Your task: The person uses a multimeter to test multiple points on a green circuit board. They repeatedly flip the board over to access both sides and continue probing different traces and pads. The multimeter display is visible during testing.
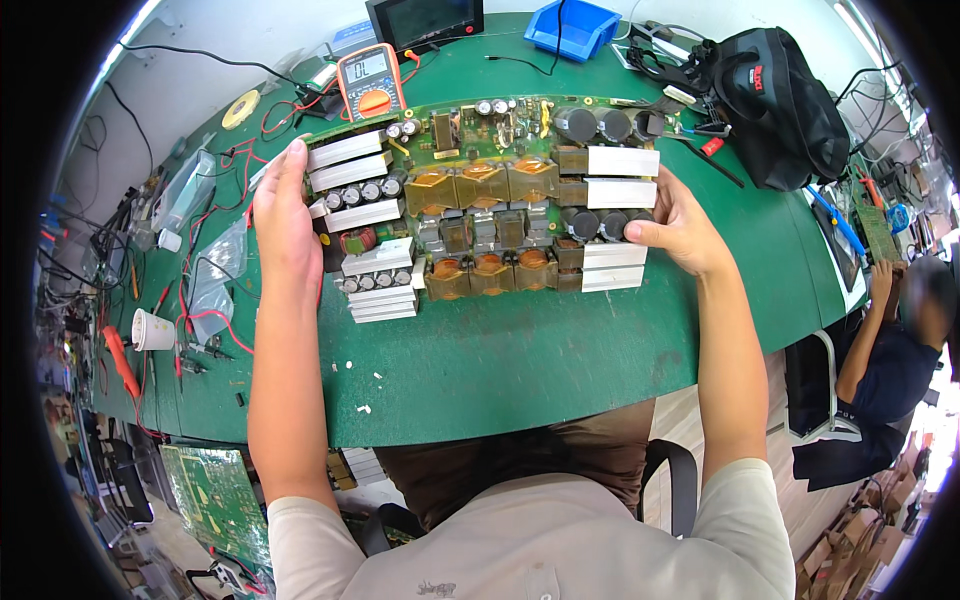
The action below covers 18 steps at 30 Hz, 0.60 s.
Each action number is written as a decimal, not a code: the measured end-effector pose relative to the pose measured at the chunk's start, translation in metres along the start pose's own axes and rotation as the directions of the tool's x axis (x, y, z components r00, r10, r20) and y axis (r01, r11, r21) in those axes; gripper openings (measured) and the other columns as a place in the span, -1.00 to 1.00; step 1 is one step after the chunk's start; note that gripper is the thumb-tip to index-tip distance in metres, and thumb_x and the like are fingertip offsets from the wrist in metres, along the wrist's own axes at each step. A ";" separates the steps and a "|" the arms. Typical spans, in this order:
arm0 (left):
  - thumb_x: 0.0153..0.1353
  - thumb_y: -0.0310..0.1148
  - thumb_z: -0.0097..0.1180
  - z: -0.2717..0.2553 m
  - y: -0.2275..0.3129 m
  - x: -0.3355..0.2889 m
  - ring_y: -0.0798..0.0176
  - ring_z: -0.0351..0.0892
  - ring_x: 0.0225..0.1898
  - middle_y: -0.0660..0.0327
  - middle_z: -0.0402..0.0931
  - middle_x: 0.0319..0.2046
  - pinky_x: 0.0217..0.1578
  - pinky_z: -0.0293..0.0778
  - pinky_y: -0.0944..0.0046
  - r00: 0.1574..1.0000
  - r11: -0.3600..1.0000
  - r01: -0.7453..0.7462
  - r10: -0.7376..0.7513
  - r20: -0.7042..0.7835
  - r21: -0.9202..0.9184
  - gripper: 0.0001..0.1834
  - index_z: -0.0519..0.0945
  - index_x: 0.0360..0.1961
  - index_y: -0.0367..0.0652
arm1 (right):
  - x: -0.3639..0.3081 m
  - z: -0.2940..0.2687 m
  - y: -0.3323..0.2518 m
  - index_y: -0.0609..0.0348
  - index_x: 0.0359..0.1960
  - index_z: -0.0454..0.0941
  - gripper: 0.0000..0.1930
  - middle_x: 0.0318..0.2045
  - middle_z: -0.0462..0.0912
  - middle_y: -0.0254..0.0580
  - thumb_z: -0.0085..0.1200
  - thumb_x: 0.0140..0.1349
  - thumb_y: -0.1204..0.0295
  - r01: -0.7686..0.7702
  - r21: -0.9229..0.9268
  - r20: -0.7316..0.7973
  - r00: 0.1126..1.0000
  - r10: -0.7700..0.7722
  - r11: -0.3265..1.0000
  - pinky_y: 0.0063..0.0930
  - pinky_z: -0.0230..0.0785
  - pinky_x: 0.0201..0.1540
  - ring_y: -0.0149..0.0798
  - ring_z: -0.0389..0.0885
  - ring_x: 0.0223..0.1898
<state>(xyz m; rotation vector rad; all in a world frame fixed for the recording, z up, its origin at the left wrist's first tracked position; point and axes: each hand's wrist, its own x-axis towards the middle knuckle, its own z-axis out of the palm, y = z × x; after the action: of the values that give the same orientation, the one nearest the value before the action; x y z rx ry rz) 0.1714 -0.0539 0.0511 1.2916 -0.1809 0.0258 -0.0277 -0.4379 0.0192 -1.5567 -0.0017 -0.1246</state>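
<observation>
A large green circuit board is held by its two side edges above the green workbench. Silver heat sinks, round capacitors and rows of transformers with amber tape crowd its face, which is turned up toward me. My left hand grips the left edge, fingers along the side and thumb near the upper corner. On the right edge, my right hand is closed, with its thumb on the front beside the black capacitors. The fingers behind the board are hidden.
An orange multimeter stands behind the board, near a black screen and a blue bin. A black bag lies at right. Red leads and a white cup are at left. Another person works at far right.
</observation>
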 end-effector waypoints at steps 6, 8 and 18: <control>0.54 -0.23 0.22 -0.008 0.007 -0.004 0.31 0.67 0.06 0.15 0.69 0.06 0.14 0.59 0.25 0.996 1.000 -0.014 0.014 0.089 -0.001 -0.59 0.58 0.22 -0.33 | -0.003 -0.004 0.000 0.44 0.55 0.12 0.10 0.33 0.55 0.02 0.62 0.05 0.42 0.015 0.013 0.034 0.999 -0.015 1.000 -0.36 0.42 0.37 -0.24 0.59 0.31; 0.54 -0.24 0.22 -0.014 0.010 -0.006 0.30 0.65 0.11 0.12 0.66 0.13 0.18 0.56 0.24 0.992 1.000 -0.012 0.010 0.123 0.015 -0.53 0.54 0.29 -0.36 | -0.005 -0.005 -0.001 0.41 0.56 0.11 0.12 0.33 0.55 -0.01 0.64 0.03 0.40 0.008 0.005 0.035 0.999 -0.008 1.000 -0.35 0.41 0.39 -0.23 0.57 0.33; 0.67 -0.16 -0.04 -0.026 0.005 -0.013 0.24 0.59 0.29 0.10 0.61 0.28 0.32 0.47 0.18 0.963 0.995 0.003 0.025 0.269 -0.104 -0.46 0.41 0.48 -0.28 | -0.010 -0.016 0.009 0.33 0.54 0.19 0.20 0.31 0.57 -0.14 0.72 -0.12 0.31 -0.015 -0.078 -0.055 0.998 0.010 0.997 -0.41 0.38 0.38 -0.26 0.55 0.33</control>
<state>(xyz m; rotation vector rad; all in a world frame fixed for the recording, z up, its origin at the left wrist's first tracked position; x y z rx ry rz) 0.1610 -0.0263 0.0470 1.1867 -0.4184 -0.1497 -0.0376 -0.4528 0.0088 -1.6305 0.0565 -0.1590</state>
